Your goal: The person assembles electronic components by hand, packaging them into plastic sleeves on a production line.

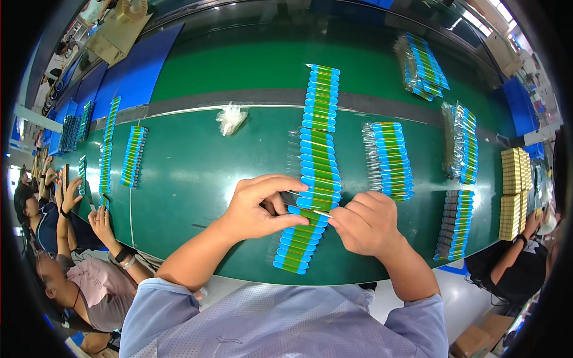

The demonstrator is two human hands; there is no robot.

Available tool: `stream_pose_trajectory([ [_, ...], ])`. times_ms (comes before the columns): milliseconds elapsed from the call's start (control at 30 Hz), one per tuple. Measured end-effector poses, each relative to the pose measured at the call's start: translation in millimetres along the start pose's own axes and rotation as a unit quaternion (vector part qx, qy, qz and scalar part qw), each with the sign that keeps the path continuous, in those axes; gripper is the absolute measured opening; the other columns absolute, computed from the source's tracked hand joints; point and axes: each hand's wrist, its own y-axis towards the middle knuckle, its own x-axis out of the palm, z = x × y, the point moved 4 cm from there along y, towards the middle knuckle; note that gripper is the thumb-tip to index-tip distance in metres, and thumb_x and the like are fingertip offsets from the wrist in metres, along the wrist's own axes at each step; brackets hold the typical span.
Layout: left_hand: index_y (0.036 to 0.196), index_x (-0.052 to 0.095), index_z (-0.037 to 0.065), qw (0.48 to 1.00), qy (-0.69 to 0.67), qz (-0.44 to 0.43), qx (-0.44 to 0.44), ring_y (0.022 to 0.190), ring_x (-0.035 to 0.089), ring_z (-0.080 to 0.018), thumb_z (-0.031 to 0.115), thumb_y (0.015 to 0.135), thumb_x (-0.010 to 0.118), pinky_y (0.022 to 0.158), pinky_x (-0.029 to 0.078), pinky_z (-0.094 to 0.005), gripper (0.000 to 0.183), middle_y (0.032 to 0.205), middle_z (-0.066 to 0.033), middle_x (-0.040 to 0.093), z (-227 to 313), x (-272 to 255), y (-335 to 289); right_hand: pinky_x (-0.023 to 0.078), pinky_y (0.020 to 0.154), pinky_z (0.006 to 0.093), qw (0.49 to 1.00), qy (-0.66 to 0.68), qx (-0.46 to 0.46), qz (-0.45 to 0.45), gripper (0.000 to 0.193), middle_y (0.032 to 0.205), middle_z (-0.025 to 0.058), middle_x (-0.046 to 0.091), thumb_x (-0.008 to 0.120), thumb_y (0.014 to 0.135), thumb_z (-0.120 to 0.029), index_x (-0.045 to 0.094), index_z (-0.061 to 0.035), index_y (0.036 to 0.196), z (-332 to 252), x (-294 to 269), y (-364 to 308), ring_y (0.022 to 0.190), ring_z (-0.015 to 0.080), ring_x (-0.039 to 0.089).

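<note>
A long row of overlapping blue-and-green packets [319,149] with clear sleeves runs up the green table in front of me. My left hand [253,209] reaches in from the left, closed around a packet in the lower part of this row, index finger above and thumb below. My right hand [367,224] is closed, pinching the end of a slim, pale rod [321,213] that lies across the packets toward my left fingers. What kind of rod it is, I cannot tell. My left fingers hide part of the packet they grip.
More packet rows lie at right [391,161], far right [456,224] and left [133,156]. A packet pile [425,65] sits at the back right. Crumpled clear plastic [231,119] lies left of the row. Stacked yellowish blocks [514,179] stand at the right edge. Other people work on both sides.
</note>
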Motion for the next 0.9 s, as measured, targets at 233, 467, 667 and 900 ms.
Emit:
stream_pose_trajectory([
  [233,0.12,0.07,0.006,0.998,0.012,-0.041,-0.054,0.058,0.066,-0.0084,0.01,0.069,0.093,0.054,0.05,-0.022,0.055,0.11,-0.0114,0.073,5,10,-3,0.035,0.053,0.03,0.998,-0.008,-0.044,-0.033,0.019,0.067,-0.0035,0.048,0.079,0.076,-0.018,0.064,-0.0116,0.087,-10,3,1,0.059,0.0135,0.047],
  [467,0.134,0.062,0.004,0.988,0.035,-0.047,-0.145,0.062,0.057,-0.0013,0.0,0.068,0.093,0.052,0.045,-0.02,0.072,0.118,-0.0103,0.07,-5,6,0,0.046,0.048,0.0334,0.949,0.198,0.132,0.206,0.013,0.071,0.0082,0.065,0.074,0.089,-0.014,0.065,-0.0057,0.087,2,-20,-18,0.056,0.0201,0.062],
  [667,0.147,0.044,-0.001,0.971,-0.165,0.169,-0.05,0.072,0.068,-0.0059,-0.009,0.068,0.088,0.056,0.051,-0.0183,0.091,0.147,-0.0191,0.052,-11,-11,-6,0.05,0.051,0.032,0.593,0.686,0.419,0.047,0.031,0.077,0.0153,0.068,0.052,0.106,-0.035,0.053,-0.0044,0.11,44,-10,-27,0.054,0.0218,0.063],
  [900,0.15,0.034,-0.003,0.949,-0.27,0.143,-0.079,0.08,0.074,-0.0189,0.034,0.053,0.099,0.058,0.058,-0.024,0.122,0.153,-0.021,0.043,-5,19,-14,0.055,0.072,0.0345,0.822,0.501,0.267,-0.049,0.05,0.103,0.0138,0.063,0.077,0.086,0.001,0.03,-0.0106,0.098,11,12,-20,0.084,0.0197,0.068],
])
